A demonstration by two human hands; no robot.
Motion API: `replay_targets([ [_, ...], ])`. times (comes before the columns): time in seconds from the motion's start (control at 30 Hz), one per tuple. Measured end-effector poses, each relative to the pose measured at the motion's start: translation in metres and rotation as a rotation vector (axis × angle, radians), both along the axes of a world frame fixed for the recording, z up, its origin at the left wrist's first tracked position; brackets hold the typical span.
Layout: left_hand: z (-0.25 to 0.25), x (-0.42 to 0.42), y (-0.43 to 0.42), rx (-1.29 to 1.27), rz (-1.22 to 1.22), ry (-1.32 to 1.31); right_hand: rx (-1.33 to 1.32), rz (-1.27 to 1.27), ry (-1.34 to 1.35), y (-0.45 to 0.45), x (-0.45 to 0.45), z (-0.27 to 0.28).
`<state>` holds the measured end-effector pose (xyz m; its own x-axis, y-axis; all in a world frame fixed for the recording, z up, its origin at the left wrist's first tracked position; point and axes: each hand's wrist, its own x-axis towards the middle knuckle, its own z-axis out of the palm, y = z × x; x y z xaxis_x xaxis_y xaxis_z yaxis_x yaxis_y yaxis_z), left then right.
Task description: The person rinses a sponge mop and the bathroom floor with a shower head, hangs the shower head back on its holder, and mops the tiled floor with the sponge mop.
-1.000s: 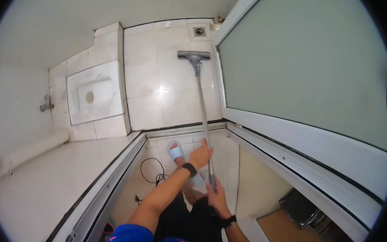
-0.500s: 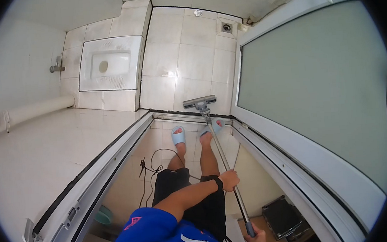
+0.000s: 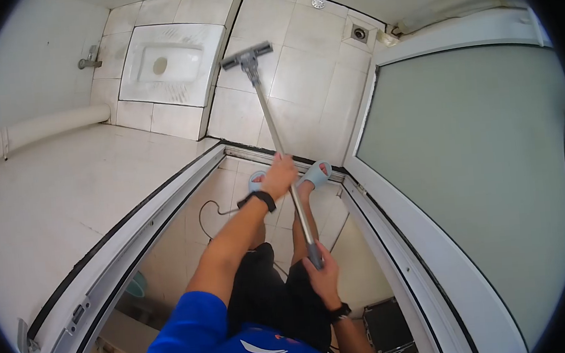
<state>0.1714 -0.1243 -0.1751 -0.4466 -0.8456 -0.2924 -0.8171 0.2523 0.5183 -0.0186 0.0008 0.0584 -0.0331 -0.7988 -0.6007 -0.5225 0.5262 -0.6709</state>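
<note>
Head view: the left hand (image 3: 279, 177) grips the mop (image 3: 267, 114) mid-pole, the right hand (image 3: 324, 269) its near end; mopping the far floor (image 3: 308, 75) seems underway, the next stroke needing firm guidance.

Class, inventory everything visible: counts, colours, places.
Floor: 1, pale, centre
Squat toilet: 1, white, top-left
Tap: 1, grey, left
Drains: 2, grey, top
Pipes: 2, pale, left, top-right
Door: 1, white-grey, right
Mop: 1, grey, centre
Slippers: 2, light-blue, centre
Cable: count unclear, dark, centre
Container: 1, teal, bottom-left
Case: 1, black, bottom-right
Wristbands: 2, black, centre
Shirt: 1, blue, bottom
Shorts: 1, black, bottom
Left grip: 1, bare, mop pole
Right grip: 1, bare, mop end
</note>
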Motion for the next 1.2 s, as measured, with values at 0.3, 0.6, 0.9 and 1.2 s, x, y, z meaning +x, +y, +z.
replay_targets([
  [0.3,0.042,-0.053,0.034,0.131,-0.226,-0.058,0.180,0.072,0.066,0.032,-0.049,0.070],
  [0.6,0.134,-0.161,0.169,0.373,-0.459,0.240,0.073,0.366,0.406,0.105,-0.097,0.204],
  [0.9,0.034,-0.034,0.036,-0.097,-0.348,-0.089,0.529,-0.371,-0.112,0.043,0.011,0.063],
  [1.2,0.022,0.115,-0.151,0.033,-0.203,-0.660,0.260,-0.426,-0.532,-0.074,0.199,-0.079],
])
